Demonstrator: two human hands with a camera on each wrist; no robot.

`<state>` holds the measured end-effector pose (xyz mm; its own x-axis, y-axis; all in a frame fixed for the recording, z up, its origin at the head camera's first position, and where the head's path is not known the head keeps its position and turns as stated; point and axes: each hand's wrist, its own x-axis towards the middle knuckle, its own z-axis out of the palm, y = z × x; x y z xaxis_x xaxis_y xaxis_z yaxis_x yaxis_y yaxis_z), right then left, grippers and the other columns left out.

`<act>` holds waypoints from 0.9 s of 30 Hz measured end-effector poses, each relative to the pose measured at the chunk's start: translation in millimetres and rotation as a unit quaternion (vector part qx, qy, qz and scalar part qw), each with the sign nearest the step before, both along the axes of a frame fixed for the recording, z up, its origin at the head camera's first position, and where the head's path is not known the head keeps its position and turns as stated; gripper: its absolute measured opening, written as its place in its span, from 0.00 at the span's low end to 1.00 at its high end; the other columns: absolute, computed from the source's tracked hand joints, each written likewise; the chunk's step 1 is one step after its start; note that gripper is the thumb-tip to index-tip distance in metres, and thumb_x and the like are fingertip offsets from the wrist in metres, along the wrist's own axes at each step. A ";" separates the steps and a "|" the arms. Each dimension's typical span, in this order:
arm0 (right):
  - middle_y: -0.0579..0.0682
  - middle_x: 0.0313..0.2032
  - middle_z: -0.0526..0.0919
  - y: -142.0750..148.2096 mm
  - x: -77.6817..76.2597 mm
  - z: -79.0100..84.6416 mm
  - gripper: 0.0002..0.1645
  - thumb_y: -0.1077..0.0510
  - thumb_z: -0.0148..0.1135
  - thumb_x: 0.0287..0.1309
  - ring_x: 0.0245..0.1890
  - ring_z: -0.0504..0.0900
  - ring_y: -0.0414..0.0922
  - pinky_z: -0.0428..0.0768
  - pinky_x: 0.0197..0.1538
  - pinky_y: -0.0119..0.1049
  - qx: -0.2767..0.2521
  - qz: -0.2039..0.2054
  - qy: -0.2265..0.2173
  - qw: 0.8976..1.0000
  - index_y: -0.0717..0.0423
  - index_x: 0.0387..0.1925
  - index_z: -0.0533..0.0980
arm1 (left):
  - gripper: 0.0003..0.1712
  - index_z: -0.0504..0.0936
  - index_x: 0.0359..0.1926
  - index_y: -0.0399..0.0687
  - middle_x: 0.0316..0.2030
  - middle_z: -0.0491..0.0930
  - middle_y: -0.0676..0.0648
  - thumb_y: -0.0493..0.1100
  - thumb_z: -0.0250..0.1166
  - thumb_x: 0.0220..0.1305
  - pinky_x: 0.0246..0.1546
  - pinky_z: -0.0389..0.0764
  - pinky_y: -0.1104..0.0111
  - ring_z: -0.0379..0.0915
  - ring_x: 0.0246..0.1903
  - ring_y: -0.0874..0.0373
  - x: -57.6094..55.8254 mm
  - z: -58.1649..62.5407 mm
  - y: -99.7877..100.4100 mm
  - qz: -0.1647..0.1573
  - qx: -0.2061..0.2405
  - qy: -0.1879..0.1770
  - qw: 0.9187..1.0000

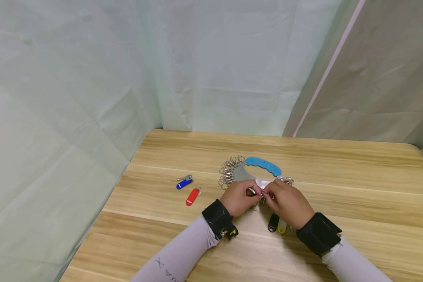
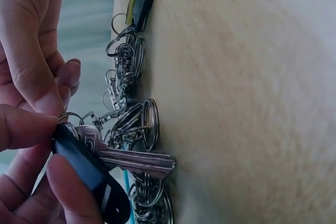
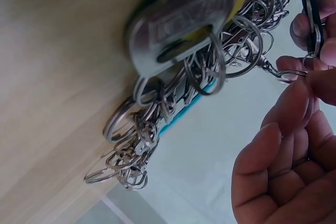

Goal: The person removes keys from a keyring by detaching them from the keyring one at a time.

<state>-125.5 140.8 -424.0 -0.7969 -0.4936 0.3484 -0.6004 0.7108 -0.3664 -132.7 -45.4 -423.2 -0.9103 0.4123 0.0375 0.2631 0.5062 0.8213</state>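
A grey key holder plate (image 1: 240, 172) with a blue handle (image 1: 263, 165) lies on the table, fringed with swivel clasps and split rings (image 2: 151, 124). My left hand (image 1: 237, 197) grips a black key tag (image 2: 86, 166), with a silver key (image 2: 139, 161) beside it. Between thumb and fingertip, my right hand (image 1: 287, 201) pinches a split ring (image 3: 291, 73) on a clasp at the holder's near edge. The fingertips of both hands almost meet there. Below the right hand lie another black tag (image 1: 273, 223) and a yellow tag (image 1: 282, 226); a large key (image 3: 181, 30) shows close up in the right wrist view.
Left of the holder, a blue tag (image 1: 185, 184) lies with a key (image 1: 185, 177), and a red tag (image 1: 192, 197) with its ring is just nearer. The wooden table (image 1: 144, 219) reaches back to pale curtains (image 1: 232, 70).
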 end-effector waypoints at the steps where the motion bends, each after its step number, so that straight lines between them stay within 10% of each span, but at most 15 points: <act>1: 0.41 0.27 0.71 0.1 0.1 -0.1 0.03 0.61 0.64 0.55 0.25 0.68 0.37 0.72 0.27 0.34 -0.001 0.001 -0.002 1.000 0.52 0.29 0.76 | 0.04 0.79 0.32 0.50 0.26 0.78 0.58 0.37 0.65 0.57 0.23 0.69 0.76 0.69 0.21 0.69 0.3 0.3 -0.1 0.001 0.000 -0.001 1.000; 16: 0.50 0.38 0.72 1.9 -0.6 -1.5 0.22 0.57 0.70 0.49 0.28 0.71 0.40 0.73 0.28 0.36 0.009 0.015 -0.007 1.000 0.58 0.46 0.73 | 0.03 0.78 0.35 0.51 0.20 0.75 0.57 0.38 0.64 0.59 0.20 0.67 0.74 0.67 0.18 0.67 0.1 0.0 0.8 0.013 0.018 -0.019 1.000; 27: 0.47 0.35 0.73 2.6 -1.4 -4.0 0.18 0.60 0.72 0.46 0.29 0.71 0.39 0.74 0.30 0.36 0.007 0.035 0.015 0.999 0.54 0.39 0.75 | 0.03 0.78 0.34 0.52 0.21 0.75 0.55 0.38 0.64 0.59 0.22 0.69 0.74 0.69 0.21 0.67 0.3 0.6 1.2 0.012 0.031 -0.028 0.999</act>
<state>-126.9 143.3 -428.0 -0.7495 -0.5526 0.3645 -0.6594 0.6719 -0.3373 -132.4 -44.2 -422.6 -0.9215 0.3883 0.0103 0.2035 0.4600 0.8643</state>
